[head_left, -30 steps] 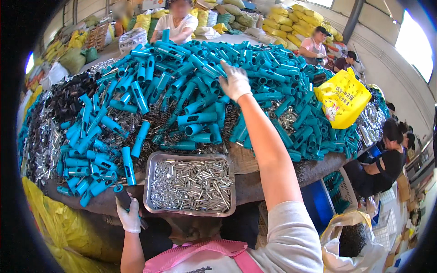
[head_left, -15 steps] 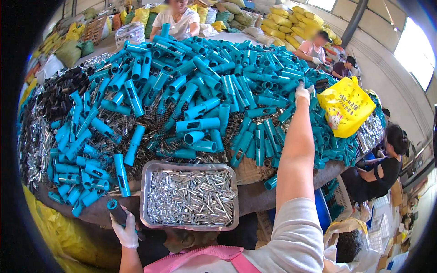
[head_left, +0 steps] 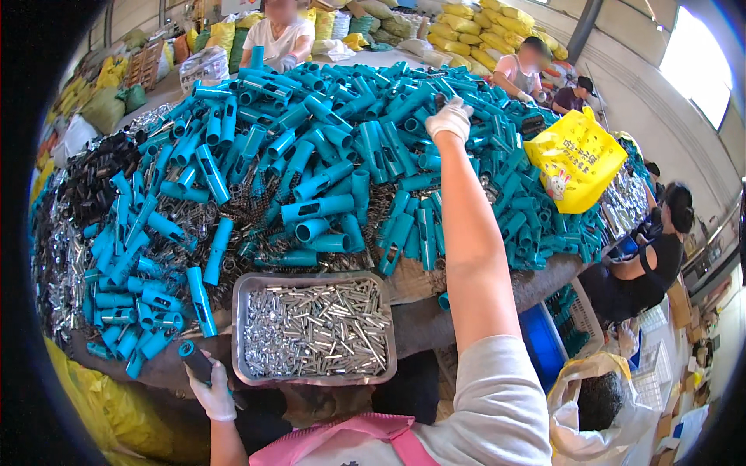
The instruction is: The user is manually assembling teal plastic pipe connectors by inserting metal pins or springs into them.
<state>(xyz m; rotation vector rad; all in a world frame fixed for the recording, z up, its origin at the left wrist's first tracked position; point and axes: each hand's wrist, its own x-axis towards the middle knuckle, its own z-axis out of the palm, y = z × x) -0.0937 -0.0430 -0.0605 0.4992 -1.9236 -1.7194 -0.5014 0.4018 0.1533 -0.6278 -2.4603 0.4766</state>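
A big heap of teal plastic tubes (head_left: 326, 147) covers the table. My right hand (head_left: 449, 118), in a white glove, reaches far out with the arm straight and rests on top of the heap, fingers curled down onto the tubes. Whether it grips one is hidden. Down at the table's near edge my gloved left hand (head_left: 211, 392) is closed around a short teal tube with a dark end (head_left: 194, 359). Just right of that hand stands a metal tray (head_left: 311, 380) full of small silver pins.
A yellow bag (head_left: 575, 159) lies on the heap at right. Black tubes (head_left: 101, 175) and silver parts (head_left: 54, 264) are piled at left. People (head_left: 280, 35) sit across the table, another person (head_left: 660, 248) at the right. A blue crate (head_left: 544, 342) stands under the table edge.
My right hand swung right over the heap, then came back left and farther out onto its top. My left hand has stayed at the table edge with the tube.
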